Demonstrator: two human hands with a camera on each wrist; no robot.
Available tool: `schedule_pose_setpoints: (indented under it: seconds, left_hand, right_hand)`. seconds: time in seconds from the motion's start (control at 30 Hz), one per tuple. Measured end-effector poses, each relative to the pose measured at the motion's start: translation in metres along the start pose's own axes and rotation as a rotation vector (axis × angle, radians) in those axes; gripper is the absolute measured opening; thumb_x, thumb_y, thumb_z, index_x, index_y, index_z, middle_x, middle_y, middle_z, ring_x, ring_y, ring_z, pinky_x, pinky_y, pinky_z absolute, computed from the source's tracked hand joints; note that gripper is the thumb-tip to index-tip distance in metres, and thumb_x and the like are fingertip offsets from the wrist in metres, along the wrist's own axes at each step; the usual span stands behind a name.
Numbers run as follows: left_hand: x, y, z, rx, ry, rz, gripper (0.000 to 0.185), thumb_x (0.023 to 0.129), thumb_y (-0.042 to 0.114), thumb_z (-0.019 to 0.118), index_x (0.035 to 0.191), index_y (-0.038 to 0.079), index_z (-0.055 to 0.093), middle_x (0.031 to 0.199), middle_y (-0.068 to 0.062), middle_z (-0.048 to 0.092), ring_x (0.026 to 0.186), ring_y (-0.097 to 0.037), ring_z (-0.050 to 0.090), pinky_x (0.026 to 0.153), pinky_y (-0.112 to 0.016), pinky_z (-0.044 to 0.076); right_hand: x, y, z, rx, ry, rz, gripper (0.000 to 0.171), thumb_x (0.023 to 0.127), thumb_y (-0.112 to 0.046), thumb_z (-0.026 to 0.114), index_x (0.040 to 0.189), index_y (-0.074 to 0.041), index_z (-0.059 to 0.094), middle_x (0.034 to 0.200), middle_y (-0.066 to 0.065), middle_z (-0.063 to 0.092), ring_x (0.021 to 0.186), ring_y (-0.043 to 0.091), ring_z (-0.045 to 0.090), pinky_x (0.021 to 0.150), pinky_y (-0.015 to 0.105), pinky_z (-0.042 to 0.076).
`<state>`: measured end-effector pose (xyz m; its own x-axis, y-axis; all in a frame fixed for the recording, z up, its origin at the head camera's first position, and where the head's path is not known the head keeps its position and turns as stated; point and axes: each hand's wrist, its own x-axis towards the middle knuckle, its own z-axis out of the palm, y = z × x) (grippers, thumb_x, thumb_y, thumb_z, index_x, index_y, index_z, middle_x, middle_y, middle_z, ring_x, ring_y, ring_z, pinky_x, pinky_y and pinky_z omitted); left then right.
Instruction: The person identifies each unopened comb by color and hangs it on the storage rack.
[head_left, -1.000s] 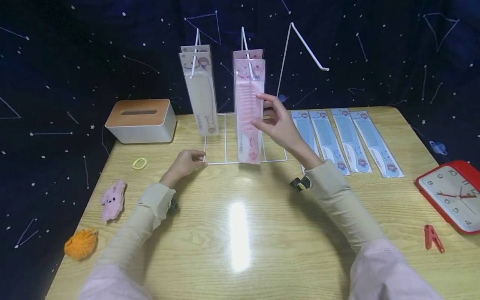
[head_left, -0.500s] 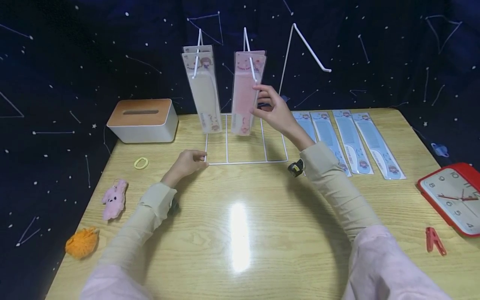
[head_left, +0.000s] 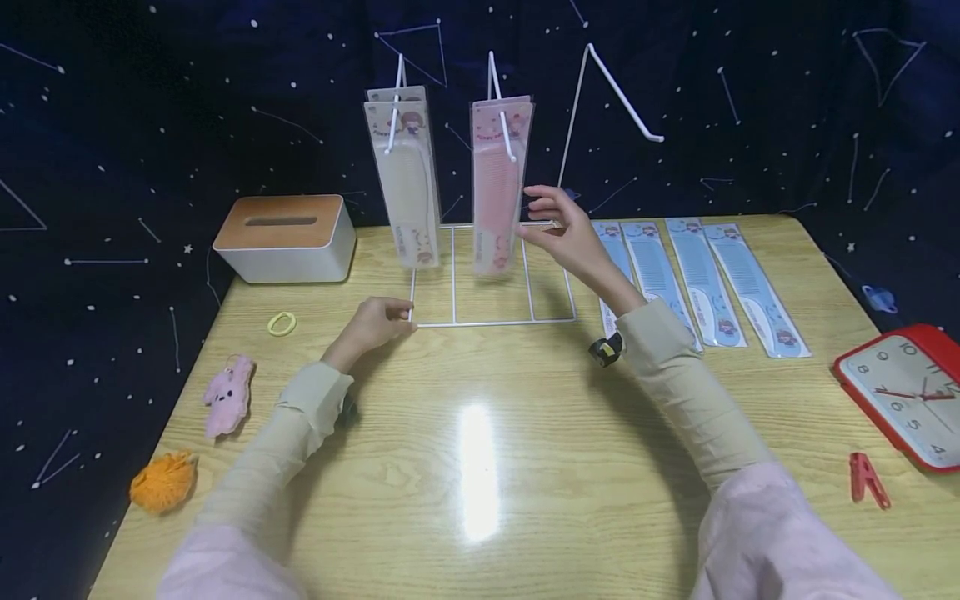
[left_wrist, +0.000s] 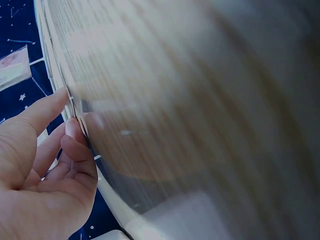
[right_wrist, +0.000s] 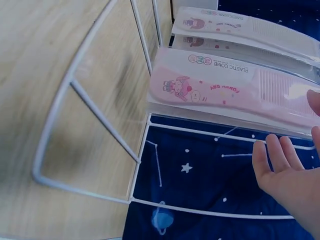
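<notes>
A white wire display rack (head_left: 492,323) stands on the table with three hooks. My left hand (head_left: 375,323) pinches its base at the front left corner; in the left wrist view the thumb and curled fingers (left_wrist: 82,160) meet at the rack's edge. Packaged pink combs (head_left: 497,187) hang on the middle hook, one behind another. Just right of them is my right hand (head_left: 570,242), fingers spread and loosely bent, holding nothing; whether the thumb still touches the packet's edge I cannot tell. Packaged cream combs (head_left: 405,183) hang on the left hook, and the right hook (head_left: 626,96) is bare.
Several packaged blue combs (head_left: 693,283) lie in a row at the back right. A tissue box (head_left: 285,242), a yellow hair tie (head_left: 282,324), a pink plush (head_left: 228,397) and an orange pompom (head_left: 163,482) are at left. A red clock (head_left: 911,396) and clip (head_left: 868,481) lie right.
The front pink comb has slid back along the middle hook, close to the one behind. My right hand has let go of it and drawn off to the right. The left hand stays put.
</notes>
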<state>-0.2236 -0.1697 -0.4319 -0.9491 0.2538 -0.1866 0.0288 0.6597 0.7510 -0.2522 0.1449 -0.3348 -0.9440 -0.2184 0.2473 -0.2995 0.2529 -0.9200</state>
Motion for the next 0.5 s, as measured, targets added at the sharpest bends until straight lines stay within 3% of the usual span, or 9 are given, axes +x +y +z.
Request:
schedule_pose_setpoints:
  seconds: [0.27, 0.5]
  left_hand:
    - [0.000, 0.001, -0.002, -0.001, -0.003, -0.005, 0.044, 0.087, 0.014, 0.067, 0.126, -0.004, 0.057, 0.107, -0.016, 0.065, 0.099, -0.027, 0.058, 0.082, -0.031, 0.049]
    - [-0.001, 0.000, 0.000, 0.003, -0.021, -0.018, 0.046, 0.088, 0.015, 0.066, 0.128, -0.004, 0.055, 0.110, -0.016, 0.063, 0.105, -0.028, 0.056, 0.091, -0.038, 0.047]
  right_hand:
    - [-0.030, 0.014, -0.027, -0.048, 0.073, 0.004, 0.051, 0.090, -0.009, 0.063, 0.137, -0.007, 0.045, 0.112, -0.002, 0.055, 0.106, 0.017, 0.053, 0.084, 0.024, 0.042]
    - [-0.064, 0.043, -0.068, -0.192, 0.133, 0.075, 0.049, 0.091, -0.017, 0.064, 0.136, -0.007, 0.047, 0.113, 0.004, 0.055, 0.099, 0.004, 0.051, 0.082, 0.019, 0.042]
